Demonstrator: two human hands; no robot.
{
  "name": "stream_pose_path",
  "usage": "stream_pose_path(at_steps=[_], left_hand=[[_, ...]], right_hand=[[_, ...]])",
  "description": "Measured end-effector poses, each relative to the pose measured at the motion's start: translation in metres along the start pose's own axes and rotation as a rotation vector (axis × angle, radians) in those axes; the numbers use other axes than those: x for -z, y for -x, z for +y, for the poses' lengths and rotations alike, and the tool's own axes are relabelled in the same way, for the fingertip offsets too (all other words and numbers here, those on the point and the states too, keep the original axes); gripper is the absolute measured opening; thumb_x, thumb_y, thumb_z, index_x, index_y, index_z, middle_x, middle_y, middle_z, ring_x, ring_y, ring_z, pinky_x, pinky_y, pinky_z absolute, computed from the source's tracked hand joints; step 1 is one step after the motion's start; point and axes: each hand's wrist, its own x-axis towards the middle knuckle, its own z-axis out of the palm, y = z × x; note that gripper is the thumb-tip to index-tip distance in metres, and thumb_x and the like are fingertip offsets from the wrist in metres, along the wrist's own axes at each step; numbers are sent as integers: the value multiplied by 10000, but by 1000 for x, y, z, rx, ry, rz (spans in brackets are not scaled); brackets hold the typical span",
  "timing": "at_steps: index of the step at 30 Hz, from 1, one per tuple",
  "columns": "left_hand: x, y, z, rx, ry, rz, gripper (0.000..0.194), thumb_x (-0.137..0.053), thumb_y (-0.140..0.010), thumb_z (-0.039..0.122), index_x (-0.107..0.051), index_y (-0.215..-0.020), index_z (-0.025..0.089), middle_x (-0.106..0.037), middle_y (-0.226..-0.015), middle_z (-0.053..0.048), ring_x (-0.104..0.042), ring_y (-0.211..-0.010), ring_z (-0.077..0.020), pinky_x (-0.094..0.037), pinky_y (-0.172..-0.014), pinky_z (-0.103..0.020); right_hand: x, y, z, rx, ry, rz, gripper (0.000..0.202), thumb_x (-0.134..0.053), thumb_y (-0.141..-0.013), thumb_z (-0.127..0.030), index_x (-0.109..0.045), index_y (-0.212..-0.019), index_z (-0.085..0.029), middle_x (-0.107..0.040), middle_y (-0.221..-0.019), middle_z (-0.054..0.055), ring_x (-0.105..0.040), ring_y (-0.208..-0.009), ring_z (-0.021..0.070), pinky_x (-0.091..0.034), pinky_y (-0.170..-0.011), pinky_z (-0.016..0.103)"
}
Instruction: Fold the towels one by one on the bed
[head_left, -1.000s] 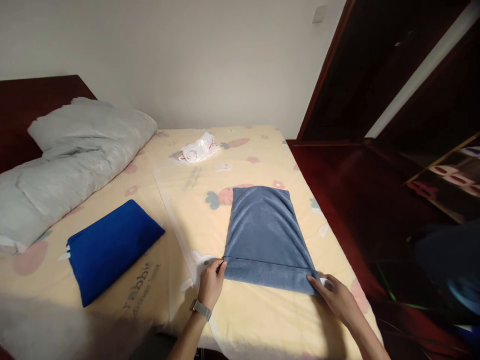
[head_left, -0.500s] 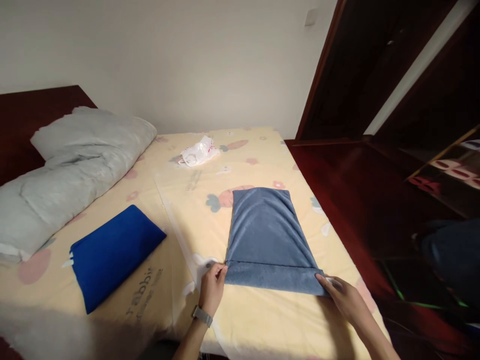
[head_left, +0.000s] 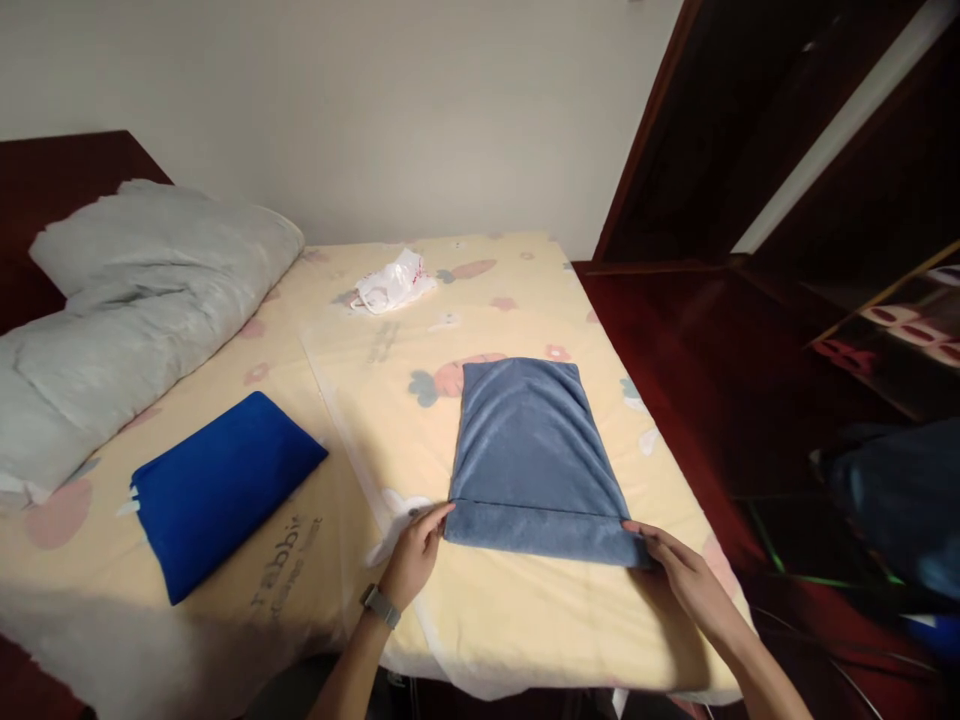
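Note:
A soft grey-blue cloth (head_left: 529, 440) lies on the bed with its near edge folded over into a straight band. My left hand (head_left: 415, 550), with a watch on the wrist, pinches the left end of that band between thumb and fingers. At the band's right end, my right hand (head_left: 686, 572) holds the corner, fingertips on top and the thumb partly hidden. Faint curved wrinkles run across the cloth's upper part. To the left of my left hand is a folded bright blue cloth (head_left: 225, 490), which neither hand touches.
The bed (head_left: 510, 620) has a yellow printed sheet. A crumpled white plastic bag (head_left: 395, 283) lies toward the wall, and a grey quilt (head_left: 150, 290) is heaped at the left. Beyond the bed's right edge are dark red floor (head_left: 660, 330) and slippers (head_left: 911, 330) on a rack.
My view has shifted slightly, so the bed and cloths sit higher in the picture. Both hands remain at the ends of the folded band, with their fingers a little more stretched out.

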Motion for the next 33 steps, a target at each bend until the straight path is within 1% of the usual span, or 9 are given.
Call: stream_pose_path(at_steps=[4,6,9,14,19,23,28,30,33], left_hand=[[-1,1,0,27,59,17,495,-530,-856,160,-581,-1335,275,-618,-1322,-79,-643,-1017,-190,-570,-837,-319],[-7,-2,4,25,55,55,504,-568,-828,152,-597,-1315,281,-621,-1313,-73,-633,-1017,-195,-560,-840,-321],[-15,-10,8,24,49,127,408,-551,-843,156,-648,-1226,258,-668,-1199,-71,-630,-1014,-202,-537,-864,-331],[-19,-19,13,42,41,264,245,-505,-944,347,-657,-1074,207,-660,-1108,-92,-632,-988,-210,-519,-849,-320],[-15,-10,10,100,81,237,281,-485,-957,440,-632,-1010,206,-700,-987,-59,-649,-922,-207,-516,-827,-309],[-11,0,8,143,76,232,325,-514,-934,501,-638,-982,204,-710,-896,-46,-671,-813,-198,-528,-755,-294],[-11,6,17,129,-110,102,333,-463,-965,480,-659,-1022,217,-733,-861,-57,-687,-771,-211,-514,-682,-296],[-12,6,21,132,-196,134,314,-463,-968,454,-647,-1075,223,-737,-898,-62,-690,-793,-218,-511,-694,-304],[-13,1,23,109,-336,188,263,-486,-958,428,-648,-980,222,-719,-915,-69,-675,-812,-224,-496,-720,-315]], right_hand=[[5,15,-5,-5,-261,-210,630,-665,-754,-337,-555,-1373,-294,-591,-1402,33,-506,-1330,263,-428,-1104,370],[1,18,-6,37,-259,-197,707,-724,-757,-373,-494,-1421,-289,-586,-1406,53,-513,-1325,269,-417,-1121,391],[-8,11,-5,85,-139,-32,609,-740,-740,-473,-616,-1287,-237,-650,-1308,80,-563,-1264,290,-408,-1130,422],[-12,3,-14,198,8,195,444,-663,-755,-566,-746,-995,-203,-644,-1270,96,-562,-1244,302,-442,-1095,399],[-2,15,-34,183,-4,105,447,-622,-813,-565,-722,-1047,-197,-734,-1103,72,-655,-1077,276,-528,-952,338],[2,20,-28,95,80,110,479,-583,-826,-618,-721,-979,-186,-756,-1034,85,-674,-1026,292,-537,-894,350],[2,14,-11,14,257,73,488,-581,-792,-636,-703,-1022,-224,-774,-941,59,-707,-938,296,-542,-855,365],[2,10,-9,9,287,94,475,-567,-794,-627,-707,-1026,-238,-774,-976,58,-705,-964,294,-537,-855,357],[-1,5,-12,-4,321,130,477,-528,-800,-641,-727,-960,-238,-773,-982,73,-701,-987,301,-525,-857,356]])
